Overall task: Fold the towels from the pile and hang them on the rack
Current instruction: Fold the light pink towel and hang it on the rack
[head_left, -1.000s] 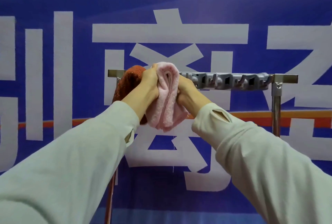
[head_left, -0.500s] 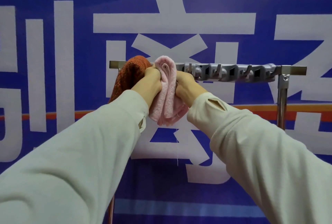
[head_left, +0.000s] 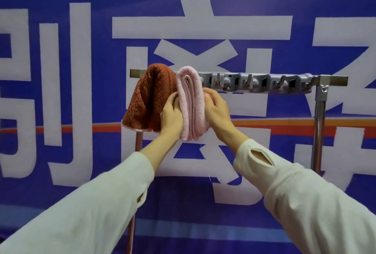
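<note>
**Pink towel squared on the rack**

A blue banner [head_left: 61, 172] is seen behind a metal rack [head_left: 319, 123], whose top bar carries a grey hook strip [head_left: 260, 85]. A brown towel [head_left: 146, 101] is draped at the bar's left end. The folded pink towel [head_left: 190, 101] is hung just beside it, and the two touch.

The step in hand is judged to be the squaring of the pink towel on the bar. It is best done if the folded layers are held stacked while both hanging halves are drawn down evenly, so that the weight is balanced over the bar. The brown towel should not be dragged along, and the cloth should be kept off the hook strip.

The left hand [head_left: 173, 118] is set against the pink towel's left edge, with its fingers curled into the gap between the two towels. The right hand [head_left: 216, 111] is closed round the right edge. The towel is thus gripped from both sides, below the bar, with both arms stretched forward.
</note>
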Demonstrator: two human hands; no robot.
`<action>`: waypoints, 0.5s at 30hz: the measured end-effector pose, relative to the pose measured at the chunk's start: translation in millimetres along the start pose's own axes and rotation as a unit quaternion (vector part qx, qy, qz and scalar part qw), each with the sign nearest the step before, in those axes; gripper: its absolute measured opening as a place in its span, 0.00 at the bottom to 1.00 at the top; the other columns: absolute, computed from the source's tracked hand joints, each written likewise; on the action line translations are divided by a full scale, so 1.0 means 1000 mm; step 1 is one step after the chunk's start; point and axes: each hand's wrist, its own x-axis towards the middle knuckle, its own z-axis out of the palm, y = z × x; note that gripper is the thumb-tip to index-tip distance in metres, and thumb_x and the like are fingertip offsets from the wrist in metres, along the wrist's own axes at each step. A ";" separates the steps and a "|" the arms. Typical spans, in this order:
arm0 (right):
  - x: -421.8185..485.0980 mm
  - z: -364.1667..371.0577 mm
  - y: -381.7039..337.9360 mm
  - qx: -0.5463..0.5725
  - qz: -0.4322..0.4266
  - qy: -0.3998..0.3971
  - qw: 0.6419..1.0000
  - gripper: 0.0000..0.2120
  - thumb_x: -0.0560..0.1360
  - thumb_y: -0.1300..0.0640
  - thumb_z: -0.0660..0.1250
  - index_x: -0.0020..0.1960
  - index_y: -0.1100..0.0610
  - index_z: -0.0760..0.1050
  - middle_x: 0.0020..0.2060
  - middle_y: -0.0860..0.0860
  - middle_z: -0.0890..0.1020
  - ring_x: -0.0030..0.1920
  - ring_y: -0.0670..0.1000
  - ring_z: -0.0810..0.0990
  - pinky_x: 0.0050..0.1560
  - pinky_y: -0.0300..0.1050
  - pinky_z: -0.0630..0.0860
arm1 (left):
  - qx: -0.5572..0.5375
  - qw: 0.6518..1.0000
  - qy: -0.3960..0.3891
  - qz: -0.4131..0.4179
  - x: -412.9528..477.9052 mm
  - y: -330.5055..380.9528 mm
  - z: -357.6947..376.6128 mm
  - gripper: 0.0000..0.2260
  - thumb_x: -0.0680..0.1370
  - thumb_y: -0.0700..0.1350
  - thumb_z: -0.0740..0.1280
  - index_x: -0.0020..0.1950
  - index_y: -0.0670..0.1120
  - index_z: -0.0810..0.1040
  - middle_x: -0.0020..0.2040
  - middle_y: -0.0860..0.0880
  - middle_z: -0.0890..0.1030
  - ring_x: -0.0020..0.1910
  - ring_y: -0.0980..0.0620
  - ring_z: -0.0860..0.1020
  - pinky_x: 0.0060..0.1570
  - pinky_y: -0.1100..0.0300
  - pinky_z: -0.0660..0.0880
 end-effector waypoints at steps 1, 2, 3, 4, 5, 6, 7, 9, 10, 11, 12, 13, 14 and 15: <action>-0.002 -0.002 -0.004 0.021 -0.012 -0.005 1.000 0.15 0.82 0.48 0.57 0.66 0.49 0.72 0.57 0.44 0.78 0.58 0.46 0.77 0.60 0.48 0.76 | -0.005 0.999 0.008 0.031 -0.003 -0.003 -0.001 0.17 0.84 0.50 0.53 0.69 0.49 0.72 0.63 0.49 0.77 0.62 0.50 0.75 0.61 0.56 0.72; -0.003 -0.003 -0.007 0.033 -0.015 -0.019 0.999 0.16 0.82 0.47 0.56 0.67 0.49 0.70 0.57 0.43 0.77 0.59 0.46 0.76 0.60 0.47 0.75 | -0.019 0.998 0.002 0.057 -0.007 -0.001 -0.002 0.17 0.83 0.51 0.54 0.68 0.49 0.73 0.62 0.49 0.78 0.60 0.52 0.76 0.61 0.56 0.73; -0.005 -0.003 -0.009 0.037 -0.016 -0.040 0.998 0.19 0.81 0.46 0.58 0.70 0.49 0.67 0.59 0.42 0.74 0.61 0.46 0.75 0.60 0.46 0.74 | -0.029 0.997 -0.001 0.078 -0.008 -0.001 -0.001 0.17 0.83 0.52 0.55 0.68 0.49 0.74 0.60 0.49 0.79 0.58 0.52 0.77 0.59 0.57 0.74; -0.006 -0.003 -0.012 0.022 -0.012 -0.062 0.998 0.23 0.80 0.46 0.61 0.73 0.49 0.63 0.61 0.43 0.72 0.62 0.46 0.73 0.60 0.46 0.74 | -0.025 0.996 -0.001 0.091 -0.007 0.001 -0.001 0.16 0.82 0.51 0.58 0.68 0.49 0.73 0.59 0.49 0.79 0.56 0.53 0.77 0.56 0.60 0.75; -0.006 -0.001 -0.013 0.007 -0.013 -0.076 0.997 0.27 0.79 0.49 0.64 0.75 0.49 0.59 0.63 0.45 0.71 0.62 0.46 0.72 0.62 0.47 0.74 | -0.008 0.996 -0.001 0.092 -0.006 0.004 -0.001 0.16 0.81 0.48 0.60 0.69 0.49 0.72 0.59 0.49 0.79 0.55 0.54 0.77 0.53 0.64 0.75; -0.006 0.001 -0.014 -0.016 -0.020 -0.083 0.996 0.30 0.77 0.52 0.66 0.75 0.49 0.57 0.64 0.47 0.71 0.62 0.47 0.72 0.63 0.50 0.74 | 0.012 0.996 -0.001 0.092 -0.005 0.007 -0.001 0.18 0.80 0.44 0.61 0.71 0.49 0.69 0.61 0.49 0.78 0.55 0.55 0.76 0.49 0.69 0.74; -0.005 0.004 -0.015 -0.033 -0.034 -0.082 0.995 0.31 0.75 0.55 0.66 0.75 0.49 0.58 0.64 0.48 0.72 0.61 0.48 0.74 0.62 0.53 0.75 | 0.033 0.995 -0.001 0.098 -0.002 0.008 -0.002 0.21 0.79 0.40 0.61 0.73 0.50 0.66 0.62 0.49 0.77 0.55 0.56 0.74 0.48 0.72 0.72; -0.004 0.009 -0.018 -0.050 -0.066 -0.077 0.994 0.30 0.72 0.57 0.64 0.73 0.48 0.60 0.61 0.49 0.74 0.59 0.50 0.76 0.60 0.54 0.77 | 0.056 0.991 -0.003 0.120 0.003 0.014 -0.006 0.24 0.79 0.36 0.59 0.74 0.50 0.64 0.64 0.49 0.75 0.57 0.57 0.73 0.46 0.76 0.70; -0.003 0.010 -0.020 -0.051 -0.080 -0.074 0.993 0.30 0.72 0.58 0.64 0.72 0.48 0.60 0.61 0.49 0.75 0.58 0.49 0.77 0.59 0.53 0.78 | 0.059 0.990 -0.002 0.130 0.007 0.016 -0.007 0.23 0.79 0.36 0.58 0.73 0.49 0.65 0.63 0.49 0.76 0.56 0.58 0.73 0.44 0.79 0.70; -0.002 0.012 -0.021 -0.052 -0.094 -0.072 0.992 0.29 0.73 0.59 0.64 0.72 0.48 0.61 0.60 0.48 0.75 0.57 0.48 0.77 0.58 0.52 0.78 | 0.062 0.989 -0.001 0.137 0.010 0.018 -0.010 0.21 0.80 0.36 0.58 0.72 0.48 0.68 0.60 0.50 0.77 0.53 0.59 0.75 0.42 0.81 0.70; -0.001 0.013 -0.022 -0.060 -0.108 -0.068 0.990 0.28 0.74 0.59 0.64 0.72 0.48 0.61 0.61 0.48 0.74 0.57 0.47 0.76 0.58 0.50 0.78 | 0.071 0.987 0.002 0.143 0.014 0.020 -0.012 0.18 0.81 0.38 0.58 0.70 0.47 0.70 0.56 0.50 0.79 0.49 0.60 0.76 0.41 0.81 0.70; 0.001 0.015 -0.022 -0.071 -0.125 -0.061 0.988 0.28 0.75 0.59 0.64 0.72 0.49 0.61 0.62 0.48 0.74 0.58 0.47 0.76 0.59 0.49 0.77 | 0.083 0.986 0.005 0.147 0.017 0.022 -0.014 0.16 0.81 0.39 0.58 0.68 0.47 0.73 0.52 0.50 0.80 0.46 0.60 0.76 0.40 0.81 0.70; 0.003 0.016 -0.022 -0.086 -0.144 -0.053 0.984 0.27 0.75 0.58 0.64 0.73 0.49 0.61 0.63 0.49 0.73 0.60 0.47 0.75 0.60 0.48 0.77 | 0.089 0.984 0.008 0.152 0.021 0.024 -0.016 0.14 0.81 0.40 0.59 0.65 0.46 0.75 0.49 0.51 0.80 0.43 0.61 0.76 0.39 0.80 0.70; 0.005 0.018 -0.022 -0.099 -0.162 -0.048 0.981 0.28 0.75 0.57 0.64 0.73 0.50 0.61 0.64 0.49 0.73 0.61 0.47 0.74 0.61 0.48 0.76 | 0.092 0.983 0.010 0.159 0.023 0.026 -0.016 0.12 0.81 0.40 0.59 0.62 0.45 0.77 0.46 0.51 0.80 0.41 0.62 0.76 0.38 0.79 0.71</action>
